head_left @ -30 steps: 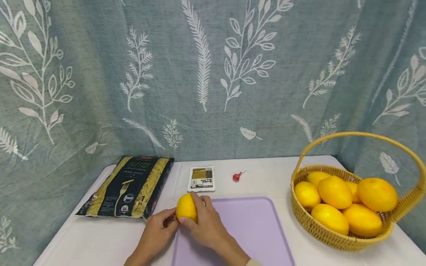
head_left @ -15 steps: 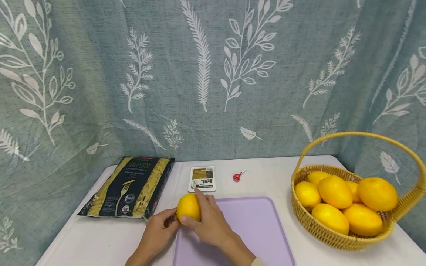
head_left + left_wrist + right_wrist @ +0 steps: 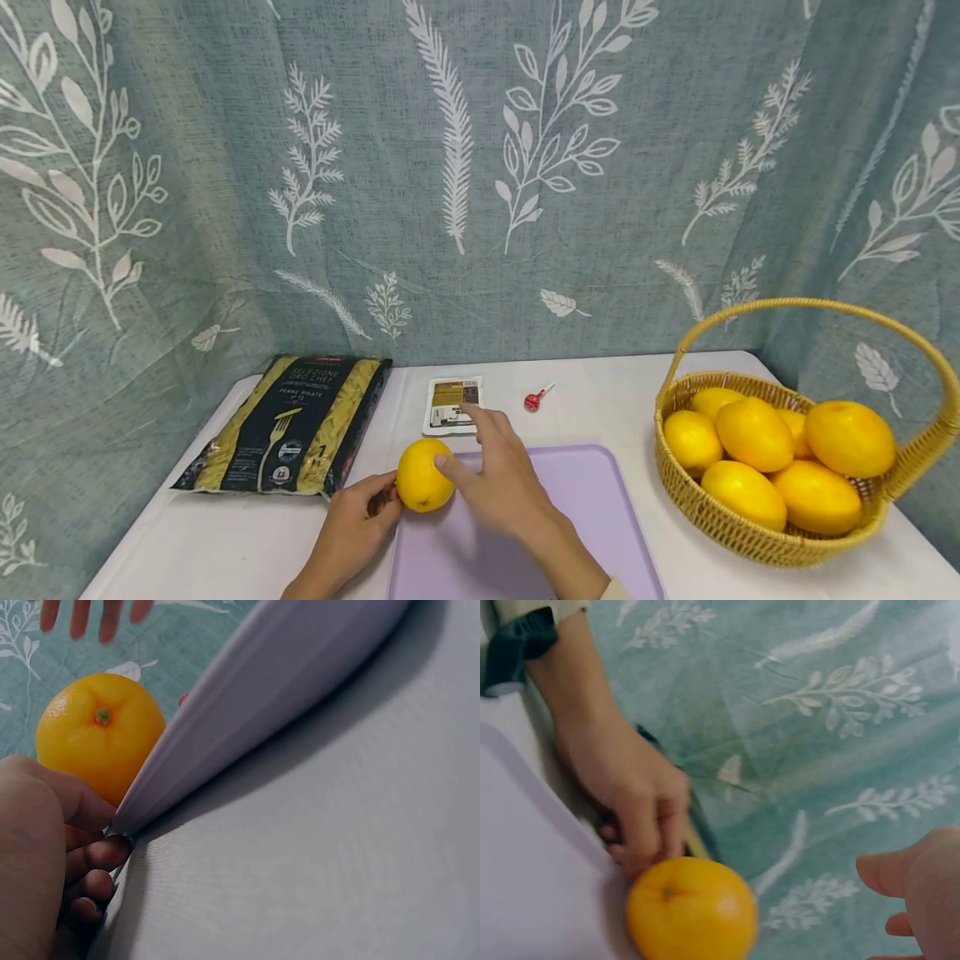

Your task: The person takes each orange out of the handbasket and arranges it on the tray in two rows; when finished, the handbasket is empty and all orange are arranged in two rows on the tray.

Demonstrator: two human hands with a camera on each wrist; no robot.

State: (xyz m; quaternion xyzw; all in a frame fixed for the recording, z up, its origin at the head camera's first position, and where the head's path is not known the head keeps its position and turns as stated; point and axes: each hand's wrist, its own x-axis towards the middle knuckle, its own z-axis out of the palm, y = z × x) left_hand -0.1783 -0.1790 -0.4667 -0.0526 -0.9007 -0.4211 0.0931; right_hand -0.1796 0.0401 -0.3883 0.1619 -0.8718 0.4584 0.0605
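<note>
A yellow-orange orange (image 3: 424,476) rests at the far-left corner of a light purple tray (image 3: 570,500), its stem end showing in the left wrist view. My left hand (image 3: 356,521) is at the tray's left edge. Seen from the left wrist, its thumb and fingers pinch the rim of the tray (image 3: 247,697), right beside the orange (image 3: 101,742). Over the tray, my right hand (image 3: 506,483) has its fingers spread, and its thumb overlaps the orange in the head view. In the right wrist view that hand (image 3: 922,885) is apart from the orange (image 3: 692,911) and holds nothing.
A black penne pasta bag (image 3: 288,425) lies at the left. Behind the tray are a small flat packet (image 3: 453,400) and a red lollipop (image 3: 533,402). A wicker basket (image 3: 720,521) with a tall handle and several yellow fruits stands at the right. A patterned curtain (image 3: 480,208) hangs behind.
My right hand has let go of the orange and drawn away to the right, its fingers spreading. The orange stays at the tray corner. My left hand has hardly moved.
</note>
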